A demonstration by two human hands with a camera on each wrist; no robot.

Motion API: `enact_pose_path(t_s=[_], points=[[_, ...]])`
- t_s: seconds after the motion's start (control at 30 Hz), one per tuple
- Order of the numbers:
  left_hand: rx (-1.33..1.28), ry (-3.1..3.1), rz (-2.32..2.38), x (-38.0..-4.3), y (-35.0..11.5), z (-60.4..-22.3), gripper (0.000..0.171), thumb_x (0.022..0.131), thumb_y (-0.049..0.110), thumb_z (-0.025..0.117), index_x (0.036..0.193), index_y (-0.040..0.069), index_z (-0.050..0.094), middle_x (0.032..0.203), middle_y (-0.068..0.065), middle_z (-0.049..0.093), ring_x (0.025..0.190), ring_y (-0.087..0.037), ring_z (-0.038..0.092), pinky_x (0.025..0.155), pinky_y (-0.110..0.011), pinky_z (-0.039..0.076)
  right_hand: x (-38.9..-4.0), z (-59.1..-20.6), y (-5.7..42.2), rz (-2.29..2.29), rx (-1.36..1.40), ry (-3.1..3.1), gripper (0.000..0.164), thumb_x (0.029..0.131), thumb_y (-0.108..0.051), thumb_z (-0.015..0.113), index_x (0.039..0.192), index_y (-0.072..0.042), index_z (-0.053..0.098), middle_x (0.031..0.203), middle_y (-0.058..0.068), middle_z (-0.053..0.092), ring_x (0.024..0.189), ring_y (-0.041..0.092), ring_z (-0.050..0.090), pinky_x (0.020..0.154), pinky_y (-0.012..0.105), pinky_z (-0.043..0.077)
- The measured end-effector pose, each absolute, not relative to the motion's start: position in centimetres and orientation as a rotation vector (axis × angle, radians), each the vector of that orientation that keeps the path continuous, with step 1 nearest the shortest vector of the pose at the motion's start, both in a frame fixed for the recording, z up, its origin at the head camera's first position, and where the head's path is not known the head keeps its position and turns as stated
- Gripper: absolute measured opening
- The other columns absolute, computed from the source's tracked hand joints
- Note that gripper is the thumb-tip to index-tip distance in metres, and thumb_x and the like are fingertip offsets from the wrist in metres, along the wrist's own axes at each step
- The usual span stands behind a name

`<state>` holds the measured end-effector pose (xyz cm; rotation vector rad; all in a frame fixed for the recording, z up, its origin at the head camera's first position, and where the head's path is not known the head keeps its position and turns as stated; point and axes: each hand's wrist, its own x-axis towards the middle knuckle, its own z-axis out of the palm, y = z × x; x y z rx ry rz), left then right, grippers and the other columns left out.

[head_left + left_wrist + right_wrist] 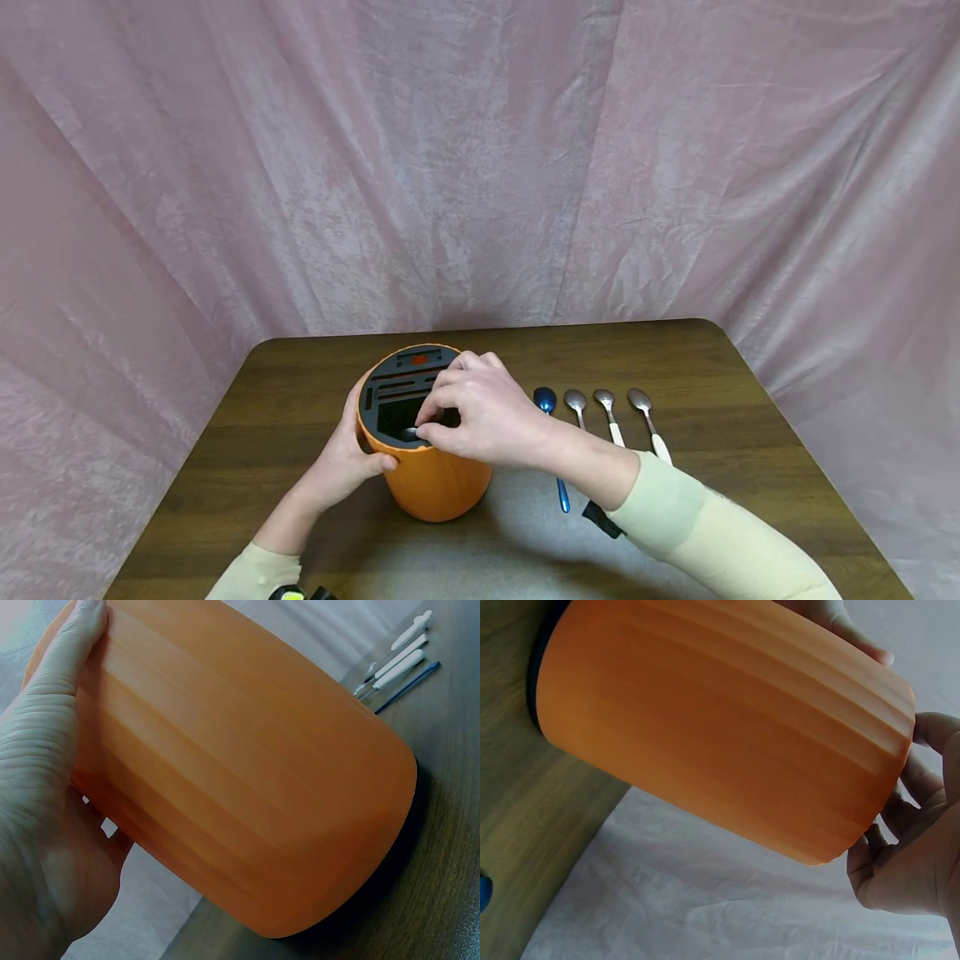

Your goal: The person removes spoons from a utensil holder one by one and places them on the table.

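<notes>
An orange round utensil holder (438,483) with a dark slotted top (386,385) stands on the wooden table. My left hand (341,462) grips its left side, the thumb lying along the front just below the rim. In the left wrist view that thumb (64,667) presses on the orange wall. Over the front right of the top, my right hand (480,408) pinches a small silver spoon (409,433) between thumb and fingers. The spoon's visible part is at the large dark opening; the rest is hidden. In the right wrist view the right fingers (922,780) bend over the rim.
Right of the holder lie a blue spoon (545,400) and three white-handled spoons in a row, among them a middle spoon (604,397) and the rightmost spoon (640,400). My right forearm (592,458) crosses over them. A pink curtain (480,167) hangs behind the table (300,367).
</notes>
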<state>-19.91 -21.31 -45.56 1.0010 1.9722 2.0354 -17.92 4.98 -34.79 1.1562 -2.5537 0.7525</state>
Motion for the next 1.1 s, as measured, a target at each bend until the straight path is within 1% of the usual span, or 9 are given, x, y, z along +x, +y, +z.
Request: enact_pose_path(t_s=[0.17, 0.47, 0.63, 0.77, 0.93, 1.1], points=[[0.988, 1.985, 2.033, -19.9, -21.4, -45.5, 0.113, 0.084, 0.047, 0.080, 0.164, 0.025, 0.004, 0.162, -0.015, 0.021, 0.140, -0.025, 0.040, 0.106, -0.030, 0.045, -18.1, -34.3, 4.5, 0.760, 1.123, -2.609, 0.004, 0.089, -0.037, 0.079, 0.087, -0.034, 0.079, 0.086, -0.027, 0.061, 0.094, 0.006, 0.046, 0.085, 0.033, 0.035], [0.976, 1.958, 2.043, -19.6, -21.3, -45.5, 0.113, 0.085, 0.045, 0.081, 0.164, 0.025, 0.003, 0.160, -0.017, 0.024, 0.137, -0.026, 0.045, 0.105, -0.031, 0.046, -18.6, -34.8, 3.3, 0.745, 1.090, -2.605, 0.003, 0.087, -0.034, 0.080, 0.086, -0.033, 0.078, 0.081, -0.025, 0.058, 0.091, 0.007, 0.044, 0.082, 0.031, 0.033], [0.977, 1.968, 2.035, -19.7, -21.2, -45.4, 0.113, 0.085, 0.045, 0.081, 0.163, 0.026, 0.003, 0.160, -0.017, 0.024, 0.137, -0.026, 0.046, 0.105, -0.031, 0.046, -18.9, -34.4, 3.2, 0.774, 1.114, -2.658, 0.008, 0.085, -0.035, 0.084, 0.089, -0.034, 0.078, 0.081, -0.024, 0.058, 0.094, 0.007, 0.045, 0.085, 0.033, 0.034], [0.970, 1.991, 2.029, -19.8, -21.2, -45.4, 0.112, 0.085, 0.046, 0.081, 0.163, 0.026, 0.003, 0.161, -0.016, 0.023, 0.137, -0.026, 0.045, 0.105, -0.030, 0.046, -19.0, -34.0, 3.4, 0.784, 1.124, -2.696, 0.010, 0.084, -0.035, 0.087, 0.087, -0.035, 0.077, 0.081, -0.024, 0.059, 0.096, 0.008, 0.046, 0.088, 0.034, 0.034], [0.970, 1.987, 2.029, -19.8, -21.3, -45.4, 0.112, 0.085, 0.046, 0.081, 0.164, 0.026, 0.003, 0.161, -0.016, 0.023, 0.138, -0.025, 0.043, 0.106, -0.030, 0.045, -19.2, -33.9, 3.6, 0.857, 1.135, -2.707, 0.010, 0.086, -0.033, 0.084, 0.085, -0.033, 0.074, 0.083, -0.025, 0.059, 0.096, 0.009, 0.046, 0.090, 0.035, 0.035], [0.975, 1.986, 2.029, -19.8, -21.3, -45.4, 0.113, 0.085, 0.046, 0.081, 0.164, 0.026, 0.003, 0.162, -0.015, 0.021, 0.140, -0.025, 0.040, 0.107, -0.029, 0.044, -19.7, -33.8, 4.0, 1.119, 1.101, -2.695, 0.006, 0.091, -0.028, 0.079, 0.091, -0.028, 0.073, 0.086, -0.025, 0.063, 0.103, 0.011, 0.049, 0.092, 0.036, 0.038]])
